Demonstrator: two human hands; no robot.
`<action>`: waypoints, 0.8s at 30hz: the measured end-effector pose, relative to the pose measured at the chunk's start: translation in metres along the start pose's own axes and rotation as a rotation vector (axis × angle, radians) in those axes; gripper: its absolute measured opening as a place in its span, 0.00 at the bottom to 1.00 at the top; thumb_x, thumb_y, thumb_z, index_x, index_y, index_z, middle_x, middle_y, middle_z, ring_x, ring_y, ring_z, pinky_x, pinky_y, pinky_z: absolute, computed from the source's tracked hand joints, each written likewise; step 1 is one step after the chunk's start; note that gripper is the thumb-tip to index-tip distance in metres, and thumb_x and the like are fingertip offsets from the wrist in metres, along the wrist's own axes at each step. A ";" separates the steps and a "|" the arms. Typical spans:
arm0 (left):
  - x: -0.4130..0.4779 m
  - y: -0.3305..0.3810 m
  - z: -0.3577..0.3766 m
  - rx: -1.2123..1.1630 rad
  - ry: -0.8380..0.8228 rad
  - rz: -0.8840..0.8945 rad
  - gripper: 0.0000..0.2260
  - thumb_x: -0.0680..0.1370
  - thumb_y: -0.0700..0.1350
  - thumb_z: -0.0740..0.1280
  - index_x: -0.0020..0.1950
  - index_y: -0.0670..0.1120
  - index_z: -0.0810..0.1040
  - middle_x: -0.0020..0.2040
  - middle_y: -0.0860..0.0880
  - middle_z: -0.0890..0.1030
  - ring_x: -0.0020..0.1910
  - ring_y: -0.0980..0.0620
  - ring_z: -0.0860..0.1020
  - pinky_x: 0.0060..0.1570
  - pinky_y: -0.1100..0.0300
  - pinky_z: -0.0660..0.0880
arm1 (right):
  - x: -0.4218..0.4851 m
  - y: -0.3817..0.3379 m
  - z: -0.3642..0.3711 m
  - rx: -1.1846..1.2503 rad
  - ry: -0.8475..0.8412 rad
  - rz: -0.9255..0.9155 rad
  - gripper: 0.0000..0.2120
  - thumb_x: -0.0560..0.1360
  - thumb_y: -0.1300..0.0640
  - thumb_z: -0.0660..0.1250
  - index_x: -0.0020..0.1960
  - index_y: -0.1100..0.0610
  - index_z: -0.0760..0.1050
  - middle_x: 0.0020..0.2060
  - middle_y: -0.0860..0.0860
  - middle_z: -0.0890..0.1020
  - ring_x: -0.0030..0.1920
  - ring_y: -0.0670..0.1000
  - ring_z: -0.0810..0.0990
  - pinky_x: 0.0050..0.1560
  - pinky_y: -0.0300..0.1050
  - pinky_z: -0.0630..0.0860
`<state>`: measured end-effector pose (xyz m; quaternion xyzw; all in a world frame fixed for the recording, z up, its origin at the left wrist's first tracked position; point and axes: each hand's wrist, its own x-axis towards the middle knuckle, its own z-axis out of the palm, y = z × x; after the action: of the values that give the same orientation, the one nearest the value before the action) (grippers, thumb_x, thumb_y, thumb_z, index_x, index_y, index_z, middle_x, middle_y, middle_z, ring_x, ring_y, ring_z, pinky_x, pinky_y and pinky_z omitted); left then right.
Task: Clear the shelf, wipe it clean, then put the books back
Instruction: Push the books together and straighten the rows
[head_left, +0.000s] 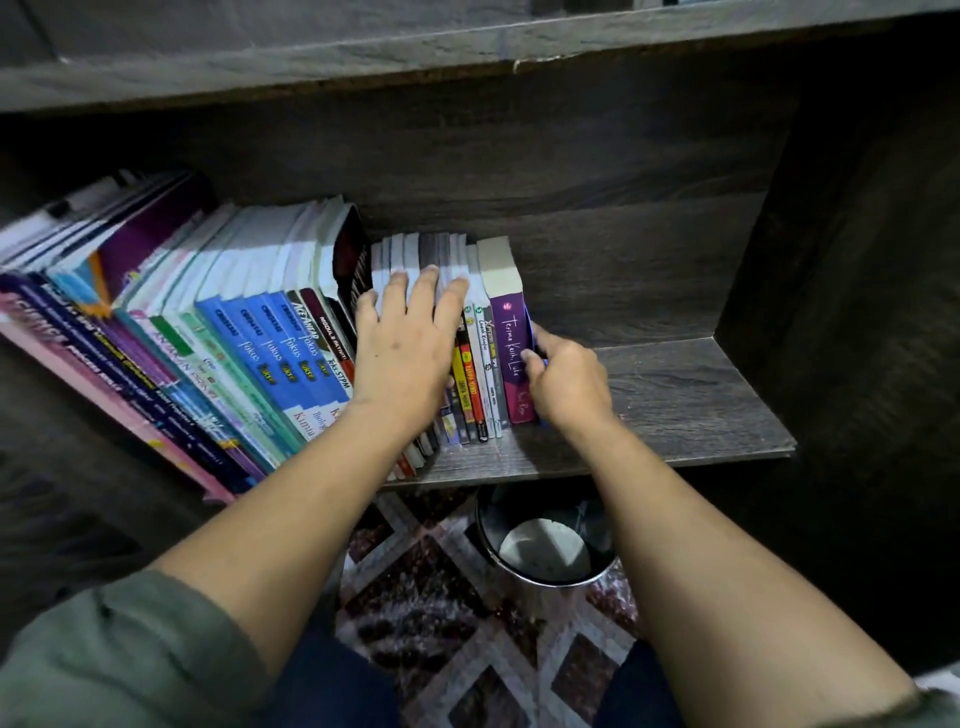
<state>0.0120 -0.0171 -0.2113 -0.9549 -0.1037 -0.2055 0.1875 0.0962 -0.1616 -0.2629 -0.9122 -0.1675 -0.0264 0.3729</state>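
- Shelf (675, 395): dark wood; books fill its left and middle, the right end is bare.
- Tall books (249, 322): a leaning row at left, tipped leftward, apparently resting on one another.
- Small books (470, 364): an upright row in the middle, ending in a purple book (511, 358).
- Left hand (405, 353): open, fingers spread flat over the tops of the small books, probably to steady them.
- Right hand (566, 384): curled against the purple book's outer cover, thumb at the spine; something blue shows under the fingers, unidentifiable. Likely squaring or gripping the row's end.
- Bin (545, 540): round, on the patterned rug (441, 623) below the shelf; pale lining or paper inside, contents unclear.
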 end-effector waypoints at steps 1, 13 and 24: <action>0.000 0.001 0.001 0.003 0.002 -0.001 0.46 0.63 0.49 0.80 0.75 0.47 0.58 0.73 0.43 0.65 0.71 0.40 0.64 0.65 0.42 0.65 | 0.001 0.001 0.000 0.008 -0.002 0.002 0.20 0.80 0.51 0.60 0.71 0.41 0.69 0.56 0.56 0.82 0.56 0.60 0.78 0.57 0.52 0.75; -0.031 0.004 -0.012 -0.006 0.127 -0.104 0.47 0.68 0.58 0.73 0.78 0.46 0.50 0.77 0.39 0.51 0.76 0.37 0.50 0.72 0.36 0.43 | -0.024 -0.015 -0.021 -0.071 0.046 -0.057 0.36 0.79 0.56 0.64 0.79 0.47 0.47 0.71 0.55 0.67 0.65 0.59 0.72 0.60 0.54 0.72; -0.052 -0.034 0.014 -0.332 0.118 -0.296 0.51 0.75 0.64 0.61 0.71 0.40 0.24 0.71 0.30 0.29 0.68 0.31 0.28 0.66 0.35 0.27 | -0.039 -0.032 -0.010 0.006 -0.015 -0.145 0.45 0.77 0.60 0.66 0.79 0.47 0.37 0.75 0.52 0.61 0.69 0.56 0.70 0.65 0.54 0.69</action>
<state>-0.0393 0.0125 -0.2348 -0.9333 -0.1963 -0.3006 0.0015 0.0500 -0.1578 -0.2410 -0.8968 -0.2362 -0.0459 0.3714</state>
